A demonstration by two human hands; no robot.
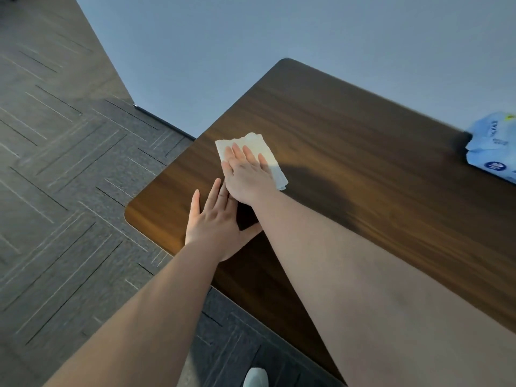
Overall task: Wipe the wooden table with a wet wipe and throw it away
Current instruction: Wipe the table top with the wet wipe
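A white wet wipe lies flat on the dark wooden table, near its left end. My right hand presses down on the wipe with fingers stretched out flat, covering its lower half. Just below it, my left hand rests flat on the bare wood near the table's rounded front corner, fingers spread, holding nothing. Its fingertips touch the side of my right hand.
A blue pack of wet wipes lies at the table's far right edge. A pale wall runs behind the table. Grey patterned carpet covers the floor to the left. A white shoe tip shows at the bottom.
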